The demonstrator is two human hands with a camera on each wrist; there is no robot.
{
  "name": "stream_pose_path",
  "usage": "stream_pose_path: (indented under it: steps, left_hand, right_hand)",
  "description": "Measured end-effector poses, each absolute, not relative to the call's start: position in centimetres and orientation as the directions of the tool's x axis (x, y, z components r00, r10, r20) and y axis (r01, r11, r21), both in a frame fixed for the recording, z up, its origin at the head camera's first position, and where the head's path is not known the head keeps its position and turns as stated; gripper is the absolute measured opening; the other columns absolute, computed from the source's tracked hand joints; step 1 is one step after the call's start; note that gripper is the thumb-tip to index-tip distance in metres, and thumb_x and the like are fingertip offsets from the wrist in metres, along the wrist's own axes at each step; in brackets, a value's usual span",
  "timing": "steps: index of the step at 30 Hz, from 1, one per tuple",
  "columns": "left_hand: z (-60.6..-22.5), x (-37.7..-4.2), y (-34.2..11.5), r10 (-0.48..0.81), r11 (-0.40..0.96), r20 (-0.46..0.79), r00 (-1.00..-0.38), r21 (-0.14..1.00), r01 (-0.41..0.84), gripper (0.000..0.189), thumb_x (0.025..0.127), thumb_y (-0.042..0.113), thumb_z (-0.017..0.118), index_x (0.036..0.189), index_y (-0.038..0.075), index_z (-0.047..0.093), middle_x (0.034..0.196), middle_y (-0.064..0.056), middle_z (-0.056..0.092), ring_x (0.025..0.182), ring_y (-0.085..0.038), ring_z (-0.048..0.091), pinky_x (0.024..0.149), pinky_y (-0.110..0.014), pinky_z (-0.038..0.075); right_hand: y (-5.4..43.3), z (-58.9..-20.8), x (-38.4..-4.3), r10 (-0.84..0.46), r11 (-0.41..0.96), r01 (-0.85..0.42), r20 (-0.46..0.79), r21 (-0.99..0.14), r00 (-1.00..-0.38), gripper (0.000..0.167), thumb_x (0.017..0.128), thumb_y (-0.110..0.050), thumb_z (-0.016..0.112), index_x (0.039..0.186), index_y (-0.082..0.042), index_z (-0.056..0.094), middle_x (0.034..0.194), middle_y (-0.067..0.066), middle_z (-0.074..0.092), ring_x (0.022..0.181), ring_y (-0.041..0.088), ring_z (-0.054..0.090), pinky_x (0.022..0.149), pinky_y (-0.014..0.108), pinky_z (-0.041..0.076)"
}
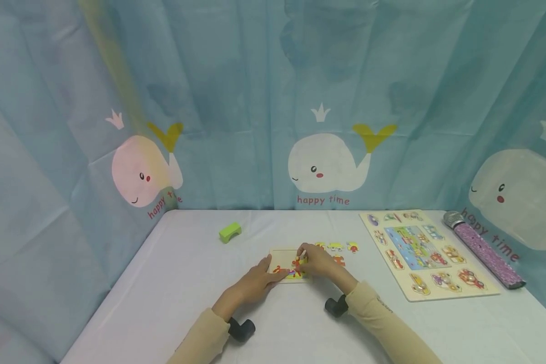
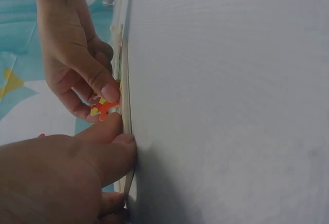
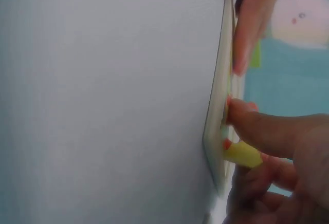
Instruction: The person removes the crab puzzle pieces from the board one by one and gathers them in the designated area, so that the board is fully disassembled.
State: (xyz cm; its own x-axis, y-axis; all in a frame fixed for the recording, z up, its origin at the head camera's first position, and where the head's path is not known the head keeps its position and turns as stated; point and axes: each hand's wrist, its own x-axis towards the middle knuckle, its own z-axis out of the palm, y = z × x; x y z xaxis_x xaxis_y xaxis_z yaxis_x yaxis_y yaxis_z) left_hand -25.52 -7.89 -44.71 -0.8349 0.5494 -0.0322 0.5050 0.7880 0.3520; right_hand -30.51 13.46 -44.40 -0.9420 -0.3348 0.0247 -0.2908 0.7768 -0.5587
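Note:
In the head view a small wooden puzzle board (image 1: 283, 257) lies on the table, with several colourful pieces set along its lower part. My left hand (image 1: 254, 281) rests at the board's left side, thumb stretched over the pieces and fingers along the left edge. Over the board's right part, my right hand (image 1: 319, 262) pinches a red and yellow puzzle piece (image 1: 297, 264) between thumb and fingers. That orange-red puzzle piece (image 2: 106, 109) shows under the right thumb in the left wrist view. In the right wrist view, a yellow part (image 3: 243, 154) shows between thumb and fingers.
Several loose puzzle pieces (image 1: 335, 246) lie beyond and right of the right hand. A green arch block (image 1: 230, 232) stands back left. Farther right are a large picture puzzle board (image 1: 409, 283) and a pink glittery microphone (image 1: 489, 255). A whale-print curtain (image 1: 236, 167) hangs behind the table.

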Motion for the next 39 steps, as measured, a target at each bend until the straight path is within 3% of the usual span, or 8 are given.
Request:
stream_pose_path:
  steps: [5, 11, 13, 18, 20, 27, 33, 39]
  left_hand:
    - [-44.9, -25.6, -7.9, 0.546, 0.791, -0.033, -0.837, 0.347, 0.503, 0.040, 0.097, 0.025, 0.046, 0.136, 0.036, 0.043, 0.148, -0.027, 0.022, 0.134, -0.042, 0.029, 0.104, -0.053, 0.033]
    - [-44.8, -25.6, -7.8, 0.540, 0.796, -0.029, -0.841, 0.342, 0.500, 0.041, 0.096, 0.024, 0.047, 0.135, 0.035, 0.044, 0.148, -0.027, 0.022, 0.134, -0.042, 0.030, 0.103, -0.054, 0.034]
    - [-44.8, -25.6, -7.8, 0.540, 0.797, -0.029, -0.841, 0.339, 0.500, 0.042, 0.096, 0.023, 0.048, 0.135, 0.035, 0.044, 0.148, -0.026, 0.023, 0.133, -0.042, 0.030, 0.103, -0.054, 0.034]
    - [-44.9, -25.6, -7.8, 0.538, 0.800, -0.028, -0.843, 0.331, 0.500, 0.042, 0.095, 0.023, 0.049, 0.135, 0.036, 0.044, 0.148, -0.025, 0.023, 0.133, -0.042, 0.031, 0.103, -0.053, 0.035]
    - [-45.0, -25.6, -7.8, 0.539, 0.802, -0.026, -0.842, 0.322, 0.503, 0.042, 0.095, 0.024, 0.048, 0.135, 0.036, 0.043, 0.148, -0.026, 0.023, 0.133, -0.042, 0.031, 0.103, -0.053, 0.035]
    - [-45.1, -25.6, -7.8, 0.543, 0.802, -0.023, -0.839, 0.310, 0.510, 0.041, 0.096, 0.026, 0.047, 0.135, 0.037, 0.044, 0.148, -0.026, 0.023, 0.133, -0.041, 0.031, 0.103, -0.052, 0.035]
    - [-45.0, -25.6, -7.8, 0.551, 0.795, -0.018, -0.834, 0.315, 0.518, 0.041, 0.096, 0.025, 0.047, 0.135, 0.035, 0.044, 0.147, -0.027, 0.024, 0.133, -0.042, 0.031, 0.103, -0.053, 0.035]
    - [-44.9, -25.8, -7.9, 0.545, 0.798, -0.032, -0.838, 0.328, 0.506, 0.041, 0.096, 0.026, 0.046, 0.136, 0.036, 0.042, 0.148, -0.027, 0.022, 0.134, -0.042, 0.029, 0.104, -0.052, 0.034]
  right_hand:
    - [13.6, -44.5, -30.5, -0.338, 0.772, -0.293, 0.026, -0.564, -0.941, 0.017, 0.075, -0.021, 0.075, 0.075, -0.011, 0.062, 0.072, -0.002, 0.054, 0.062, 0.012, 0.045, 0.055, 0.024, 0.036]
    - [13.7, -44.3, -30.4, -0.359, 0.757, -0.310, 0.030, -0.576, -0.933, 0.014, 0.077, -0.020, 0.073, 0.072, -0.009, 0.065, 0.064, -0.004, 0.053, 0.055, 0.009, 0.041, 0.050, 0.021, 0.032]
    - [13.8, -44.2, -30.5, -0.385, 0.748, -0.333, 0.035, -0.574, -0.922, 0.013, 0.079, -0.019, 0.072, 0.073, -0.008, 0.067, 0.065, -0.002, 0.056, 0.057, 0.009, 0.042, 0.052, 0.023, 0.035]
    - [14.3, -43.8, -30.4, -0.450, 0.720, -0.379, 0.024, -0.582, -0.893, 0.010, 0.085, -0.011, 0.064, 0.089, -0.003, 0.069, 0.086, 0.005, 0.066, 0.078, 0.015, 0.057, 0.072, 0.035, 0.049]
    - [14.5, -43.7, -30.4, -0.472, 0.711, -0.400, 0.030, -0.578, -0.881, 0.013, 0.086, -0.007, 0.061, 0.096, -0.003, 0.068, 0.095, 0.007, 0.067, 0.086, 0.018, 0.058, 0.078, 0.038, 0.049]
    - [14.9, -43.6, -30.3, -0.506, 0.714, -0.450, 0.050, -0.536, -0.861, 0.012, 0.082, -0.004, 0.063, 0.093, -0.003, 0.069, 0.093, 0.006, 0.066, 0.078, 0.014, 0.054, 0.072, 0.032, 0.047]
    - [15.1, -43.4, -30.2, -0.489, 0.721, -0.417, 0.021, -0.552, -0.872, 0.018, 0.085, -0.004, 0.060, 0.102, -0.001, 0.066, 0.103, 0.011, 0.063, 0.099, 0.027, 0.057, 0.088, 0.044, 0.046]
    - [16.0, -43.3, -31.0, -0.501, 0.643, -0.416, 0.058, -0.642, -0.863, 0.017, 0.082, -0.005, 0.063, 0.098, -0.003, 0.068, 0.093, 0.006, 0.066, 0.078, 0.015, 0.053, 0.067, 0.028, 0.046]
